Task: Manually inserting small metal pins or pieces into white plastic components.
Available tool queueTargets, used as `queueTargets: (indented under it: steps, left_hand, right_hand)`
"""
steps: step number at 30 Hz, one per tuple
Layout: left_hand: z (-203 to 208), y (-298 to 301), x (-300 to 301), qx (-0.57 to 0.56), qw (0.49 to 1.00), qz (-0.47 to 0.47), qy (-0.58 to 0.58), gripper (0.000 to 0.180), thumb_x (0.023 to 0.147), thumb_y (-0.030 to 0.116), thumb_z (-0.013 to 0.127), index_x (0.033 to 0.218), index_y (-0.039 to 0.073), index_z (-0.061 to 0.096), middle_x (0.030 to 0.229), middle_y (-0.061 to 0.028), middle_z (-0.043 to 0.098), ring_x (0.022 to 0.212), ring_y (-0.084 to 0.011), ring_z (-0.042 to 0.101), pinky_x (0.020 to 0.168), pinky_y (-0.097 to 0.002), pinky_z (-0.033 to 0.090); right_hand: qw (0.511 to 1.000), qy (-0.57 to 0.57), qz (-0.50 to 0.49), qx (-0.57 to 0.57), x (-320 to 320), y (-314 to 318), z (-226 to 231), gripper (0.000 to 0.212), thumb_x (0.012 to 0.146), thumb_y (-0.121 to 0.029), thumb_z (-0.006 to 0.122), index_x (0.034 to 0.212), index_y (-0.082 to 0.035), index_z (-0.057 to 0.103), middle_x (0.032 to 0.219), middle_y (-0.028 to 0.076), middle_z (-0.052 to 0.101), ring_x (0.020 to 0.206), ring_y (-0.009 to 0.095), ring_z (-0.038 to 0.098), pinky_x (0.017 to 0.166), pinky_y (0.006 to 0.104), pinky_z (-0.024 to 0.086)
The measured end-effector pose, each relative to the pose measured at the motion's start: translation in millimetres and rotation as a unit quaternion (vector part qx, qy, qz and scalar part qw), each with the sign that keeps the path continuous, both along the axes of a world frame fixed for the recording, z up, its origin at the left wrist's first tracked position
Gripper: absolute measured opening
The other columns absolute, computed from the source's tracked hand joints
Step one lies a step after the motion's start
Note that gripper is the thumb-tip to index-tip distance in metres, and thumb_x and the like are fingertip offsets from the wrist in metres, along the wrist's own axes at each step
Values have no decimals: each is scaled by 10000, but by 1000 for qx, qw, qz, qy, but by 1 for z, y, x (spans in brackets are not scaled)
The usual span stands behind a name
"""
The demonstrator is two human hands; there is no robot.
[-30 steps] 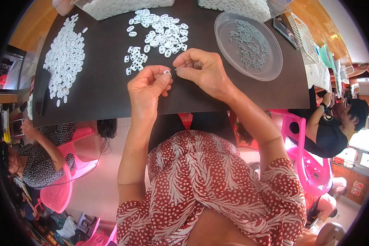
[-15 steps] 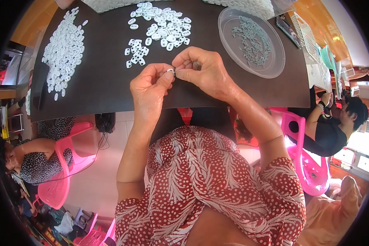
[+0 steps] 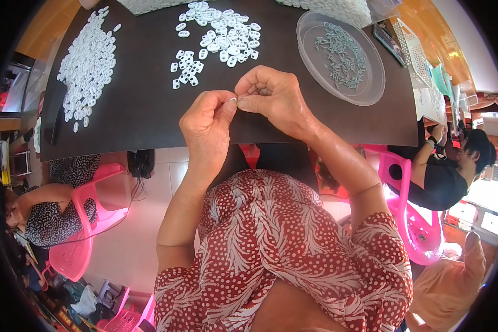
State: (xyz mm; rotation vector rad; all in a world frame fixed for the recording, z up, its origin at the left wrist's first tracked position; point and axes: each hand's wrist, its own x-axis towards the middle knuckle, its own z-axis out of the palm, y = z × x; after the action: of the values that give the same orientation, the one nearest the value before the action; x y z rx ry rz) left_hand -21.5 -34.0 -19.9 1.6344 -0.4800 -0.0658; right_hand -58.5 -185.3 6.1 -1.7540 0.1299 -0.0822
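My left hand pinches a small white plastic piece between thumb and fingertips, just over the near part of the dark table. Thumb and forefinger of my right hand are closed against the piece from the other side. Whatever those right fingertips hold is too small and covered to make out. Beyond my hands lie a small group of squarish white pieces with holes and a heap of oval white pieces. To the right, a round clear tray holds many thin grey-green screw-like pins.
A larger heap of white oval pieces spreads along the table's left side. A dark phone lies by the right edge, near a white perforated basket. People sit on either side, beside pink chairs.
My left hand has turned and shifted slightly right, so its fingers cover more of the white piece. My right hand has moved very slightly down, still pinching at the piece.
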Motion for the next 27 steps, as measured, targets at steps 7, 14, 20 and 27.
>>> queueTargets:
  steps: [7,14,20,27]
  left_hand:
    - [11,1,-2,-60,990,-12,129,33,845,6,633,866,-20,635,746,-2,601,623,-53,493,545,-188,406]
    - [7,2,-1,-167,961,-26,219,105,860,31,620,925,-50,637,758,-49,624,616,-71,536,516,-183,415]
    - [6,1,-3,-165,959,-18,230,101,862,19,611,933,-48,638,775,-53,629,626,-72,542,520,-184,420]
    - [4,-2,-9,-117,978,15,172,90,877,21,593,938,-23,642,769,-21,617,632,-46,525,522,-177,410]
  right_hand:
    - [1000,-4,-19,3,3,4,0,108,787,-13,650,885,22,624,794,29,628,742,71,578,686,227,484]
    - [999,-47,-22,-7,3,8,-1,72,794,-6,630,851,36,613,751,45,635,701,77,582,645,235,477]
    - [994,-71,-44,-69,0,11,-8,52,796,-26,619,818,17,598,735,89,626,702,167,598,645,297,470]
    - [989,-80,-58,-112,0,17,-14,57,812,-61,593,809,-8,572,759,125,585,746,272,564,673,372,453]
